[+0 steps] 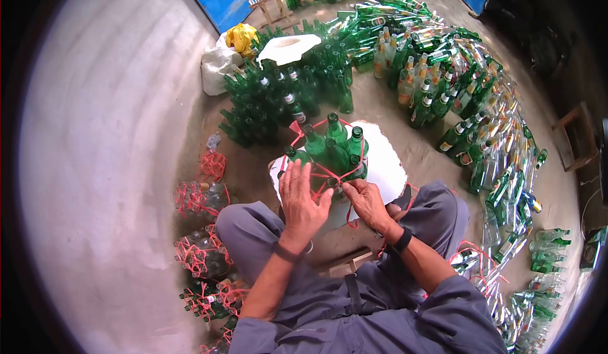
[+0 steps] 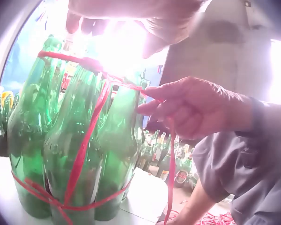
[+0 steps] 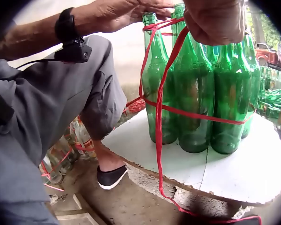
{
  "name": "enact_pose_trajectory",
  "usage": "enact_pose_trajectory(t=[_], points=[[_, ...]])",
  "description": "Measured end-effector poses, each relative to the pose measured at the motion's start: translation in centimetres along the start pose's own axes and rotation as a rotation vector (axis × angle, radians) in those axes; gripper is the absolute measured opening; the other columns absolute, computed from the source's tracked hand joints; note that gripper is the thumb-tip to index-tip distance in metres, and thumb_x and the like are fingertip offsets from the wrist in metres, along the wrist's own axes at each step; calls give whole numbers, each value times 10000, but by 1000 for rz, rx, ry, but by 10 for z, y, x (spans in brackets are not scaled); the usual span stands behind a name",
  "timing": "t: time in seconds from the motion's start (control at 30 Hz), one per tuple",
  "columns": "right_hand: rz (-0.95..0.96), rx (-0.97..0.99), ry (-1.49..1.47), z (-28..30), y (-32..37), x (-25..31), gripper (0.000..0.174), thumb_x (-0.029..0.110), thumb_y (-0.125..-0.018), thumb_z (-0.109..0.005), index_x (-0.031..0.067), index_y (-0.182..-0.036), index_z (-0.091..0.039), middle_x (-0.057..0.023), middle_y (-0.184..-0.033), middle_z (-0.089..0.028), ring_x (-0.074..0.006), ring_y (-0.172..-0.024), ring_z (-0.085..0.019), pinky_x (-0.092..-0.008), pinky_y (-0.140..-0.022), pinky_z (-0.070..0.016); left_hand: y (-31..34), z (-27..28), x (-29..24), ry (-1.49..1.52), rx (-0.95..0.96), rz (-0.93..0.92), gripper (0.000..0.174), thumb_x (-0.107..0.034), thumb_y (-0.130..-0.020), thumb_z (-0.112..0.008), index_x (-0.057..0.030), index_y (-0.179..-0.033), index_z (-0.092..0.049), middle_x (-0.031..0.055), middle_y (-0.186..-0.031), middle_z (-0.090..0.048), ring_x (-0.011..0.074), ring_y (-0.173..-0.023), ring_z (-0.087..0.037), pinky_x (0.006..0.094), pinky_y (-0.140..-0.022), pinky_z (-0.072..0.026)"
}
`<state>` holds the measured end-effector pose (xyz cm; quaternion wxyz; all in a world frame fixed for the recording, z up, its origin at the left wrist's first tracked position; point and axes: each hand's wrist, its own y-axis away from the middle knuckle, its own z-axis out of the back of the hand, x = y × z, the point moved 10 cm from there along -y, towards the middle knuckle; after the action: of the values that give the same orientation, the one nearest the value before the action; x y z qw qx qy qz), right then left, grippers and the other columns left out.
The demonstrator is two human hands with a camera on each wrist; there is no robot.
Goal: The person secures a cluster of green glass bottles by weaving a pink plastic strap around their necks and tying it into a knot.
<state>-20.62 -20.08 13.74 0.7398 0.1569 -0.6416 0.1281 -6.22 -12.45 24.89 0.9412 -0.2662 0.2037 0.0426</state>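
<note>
A bundle of green glass bottles (image 1: 332, 151) (image 2: 79, 140) (image 3: 201, 93) stands upright on a white board (image 1: 389, 167) (image 3: 234, 173) in front of a seated person. Red string (image 2: 84, 145) (image 3: 158, 117) runs round the bottles' bases and up to their necks. My left hand (image 1: 303, 181) (image 2: 131, 14) (image 3: 126, 14) lies over the near bottle tops with fingers stretched out. To its right, my right hand (image 1: 354, 192) (image 2: 178, 110) (image 3: 215, 21) pinches the red string at the necks, and a loose end hangs down past the board's edge.
Standing green bottles (image 1: 285, 94) crowd the ground behind the board, and more bottles (image 1: 456, 81) curve round the right side. Bundles of clear bottles (image 1: 202, 252) tied in red lie at the left by a concrete wall. A white sack (image 1: 215, 69) sits far left.
</note>
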Motion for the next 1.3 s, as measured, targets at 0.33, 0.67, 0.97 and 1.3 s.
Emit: enact_pose_trajectory(t=[0.33,0.67,0.97,1.3], points=[[19,10,186,9,-1,12,320,270,-987,-616,-33,-912,-690,-214,-701,-637,-330,-624,-623,-446,-632,-488,-9,-29,-17,-163,49,-51,507,-293,-810,-782,-65,-1245,-656,185,-1515,-476,379,-1379,-444,535,-1123,-321],[61,52,236,18,9,15,280,211,-982,-652,-30,-839,-660,-195,-648,-598,-314,-587,-610,-431,-577,-472,-8,-27,-15,-122,76,-28,451,-257,-800,-804,-101,-1208,-693,136,-1504,-512,362,-1317,-523,473,-1061,-447],[342,128,441,32,9,72,231,136,-946,-670,-7,-777,-606,-266,-637,-566,-487,-620,-571,-518,-545,-446,-9,-25,-15,-110,69,-1,443,-196,-758,-811,-83,-1169,-692,136,-1497,-514,350,-1300,-525,476,-1003,-466],[522,100,670,34,2,89,277,147,-934,-693,14,-722,-575,-190,-623,-563,-393,-569,-584,-450,-516,-449,-10,-22,-10,-33,61,-9,466,-200,-766,-813,-61,-1193,-689,131,-1496,-519,354,-1284,-533,455,-1022,-469]])
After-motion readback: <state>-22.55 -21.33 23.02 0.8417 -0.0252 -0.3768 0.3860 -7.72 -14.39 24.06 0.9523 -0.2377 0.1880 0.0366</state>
